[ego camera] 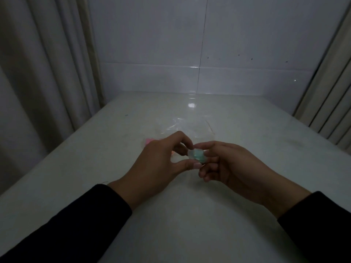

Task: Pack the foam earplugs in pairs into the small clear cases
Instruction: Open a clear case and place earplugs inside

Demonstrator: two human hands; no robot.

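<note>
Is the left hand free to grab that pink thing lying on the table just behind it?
Probably not right away. The left hand and right hand both pinch a small clear case with green inside. The pink thing lies close behind, with nothing in between, but the hand would have to let go first.

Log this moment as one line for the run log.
step: closing case | left hand + right hand: both holding clear case | contents: green earplugs | table: pink earplugs, plastic bag
</note>
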